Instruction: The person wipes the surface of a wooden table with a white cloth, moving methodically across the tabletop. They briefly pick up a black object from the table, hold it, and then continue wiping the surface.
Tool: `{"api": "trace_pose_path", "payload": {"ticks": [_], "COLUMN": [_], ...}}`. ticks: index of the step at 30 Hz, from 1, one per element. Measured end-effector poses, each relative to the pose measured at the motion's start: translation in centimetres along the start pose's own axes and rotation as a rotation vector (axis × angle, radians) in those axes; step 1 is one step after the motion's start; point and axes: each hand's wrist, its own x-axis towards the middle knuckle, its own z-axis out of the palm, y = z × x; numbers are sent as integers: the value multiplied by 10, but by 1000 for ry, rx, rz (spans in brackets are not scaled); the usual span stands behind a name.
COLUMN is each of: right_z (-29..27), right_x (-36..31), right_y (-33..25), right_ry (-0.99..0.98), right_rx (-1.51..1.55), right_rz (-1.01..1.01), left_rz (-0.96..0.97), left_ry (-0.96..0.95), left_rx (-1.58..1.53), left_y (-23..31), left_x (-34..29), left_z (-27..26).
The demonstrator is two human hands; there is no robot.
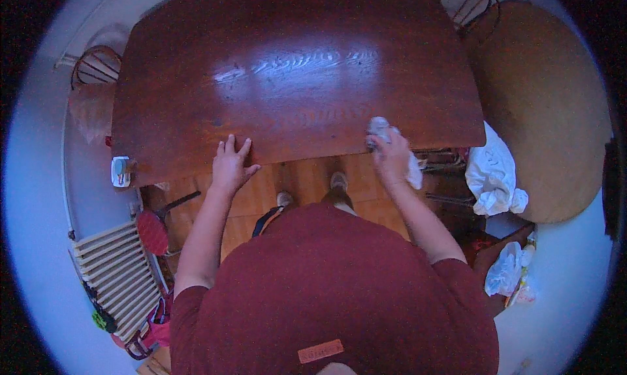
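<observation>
Wooden tabletop (294, 68) is taking my left hand (230, 164), lying flat with fingers spread at the near edge, while my right hand (390, 154) is clutching a white cloth (381, 128) bunched against that same edge.

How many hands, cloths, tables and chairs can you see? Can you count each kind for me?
Hands: 2, left hand flat on the table, right hand holding the cloth
Cloths: 1
Wooden tables: 1
Chairs: 2, one far left, one far right
Total: 6
</observation>
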Motion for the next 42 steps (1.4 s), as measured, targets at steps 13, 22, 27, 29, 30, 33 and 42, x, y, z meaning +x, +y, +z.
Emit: {"api": "trace_pose_path", "payload": {"ticks": [13,22,27,29,30,33,42], "right_z": [7,-66,-139,-117,-98,-18,13], "right_x": [19,95,123,117,111,87,66], "right_y": [27,72,67,99,110,126,70], "right_ry": [177,436,518,301,86,-67,-37], "right_rx": [24,1467,1313,889,746,311,-20], "right_rz": [-35,729,410,297,323,305,319], "left_rz": [-24,25,-1,4,5,1,-15], "left_ry": [-38,6,-16,-28,-34,-52,-71], "left_rx": [2,-2,11,17,20,30,15], "left_y": [-1,-5,0,0,0,3,4], "left_x": [4,6,3,4,4,5,3], "left_z": [-9,2,-5,-9,-9,-6,-8]}}
